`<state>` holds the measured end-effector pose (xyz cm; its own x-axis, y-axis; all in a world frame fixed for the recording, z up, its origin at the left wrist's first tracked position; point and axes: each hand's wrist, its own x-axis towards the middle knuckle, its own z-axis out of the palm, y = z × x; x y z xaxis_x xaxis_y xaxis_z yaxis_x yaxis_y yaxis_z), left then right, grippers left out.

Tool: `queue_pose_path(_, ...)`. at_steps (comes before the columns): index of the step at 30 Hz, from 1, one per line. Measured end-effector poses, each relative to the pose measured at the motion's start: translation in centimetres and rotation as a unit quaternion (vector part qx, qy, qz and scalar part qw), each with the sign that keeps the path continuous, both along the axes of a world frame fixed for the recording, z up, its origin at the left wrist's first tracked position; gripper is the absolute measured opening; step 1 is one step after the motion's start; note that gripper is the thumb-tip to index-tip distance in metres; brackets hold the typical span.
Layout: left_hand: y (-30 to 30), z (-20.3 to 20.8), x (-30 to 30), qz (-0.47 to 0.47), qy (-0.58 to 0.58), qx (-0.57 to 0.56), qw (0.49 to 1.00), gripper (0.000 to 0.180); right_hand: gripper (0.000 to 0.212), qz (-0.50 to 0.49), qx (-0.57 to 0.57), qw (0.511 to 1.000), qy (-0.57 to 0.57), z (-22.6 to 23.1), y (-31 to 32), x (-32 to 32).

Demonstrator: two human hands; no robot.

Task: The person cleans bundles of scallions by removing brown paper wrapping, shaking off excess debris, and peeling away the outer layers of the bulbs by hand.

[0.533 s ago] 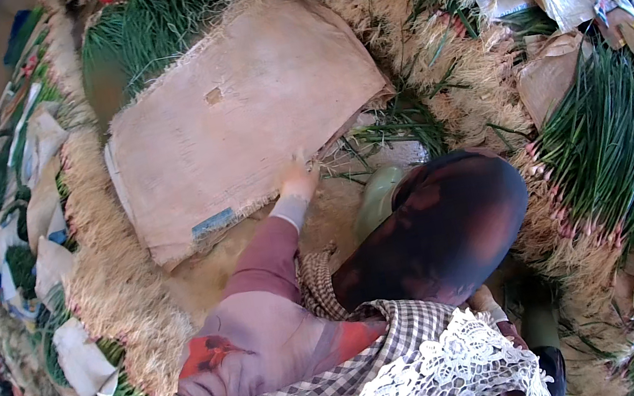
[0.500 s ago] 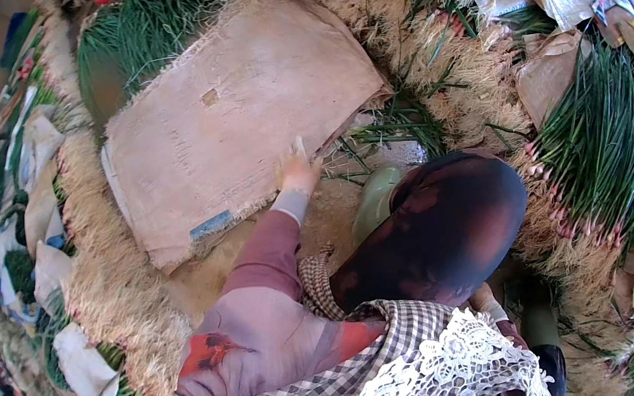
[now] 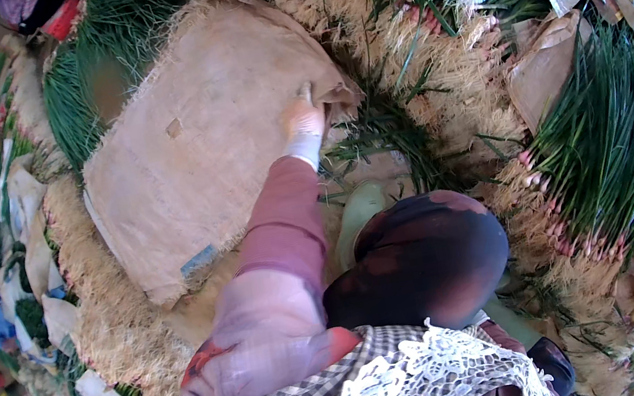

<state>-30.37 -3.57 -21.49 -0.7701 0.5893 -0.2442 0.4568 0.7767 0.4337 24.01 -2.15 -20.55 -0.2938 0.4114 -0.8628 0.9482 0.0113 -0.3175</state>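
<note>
Grip of the left hand (image 3: 305, 121) holds the crumpled right edge of one flat brown sack (image 3: 198, 151), which lies ahead and left of one bent knee (image 3: 434, 258). One blue patch (image 3: 198, 259) marks it; right of the knee spreads one heap of pink-bulbed spring onions (image 3: 608, 138).

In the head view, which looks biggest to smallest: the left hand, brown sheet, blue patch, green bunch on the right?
1. Brown sheet
2. Green bunch on the right
3. Left hand
4. Blue patch on the sheet
</note>
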Motion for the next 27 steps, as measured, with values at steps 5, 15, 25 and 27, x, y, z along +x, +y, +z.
queue_pose_path(5,-8.4,0.3,-9.7,0.049,0.162,0.072,0.983,0.040,0.034,0.135,0.015,0.990,0.036,-5.5,0.2,-1.8)
queue_pose_path(15,-11.3,26.3,-20.3,0.181,0.125,0.172,0.960,0.048,0.039,0.082,-0.090,0.980,0.159,-15.6,1.2,-3.5)
queue_pose_path(25,-18.7,38.0,-21.2,0.166,0.302,0.269,0.899,0.044,0.026,0.089,-0.014,0.987,0.136,-4.8,3.5,-7.4)
queue_pose_path(27,-21.6,38.6,-20.8,0.175,0.323,0.271,0.890,0.043,0.029,0.144,0.005,0.981,0.129,-5.1,3.5,-7.2)
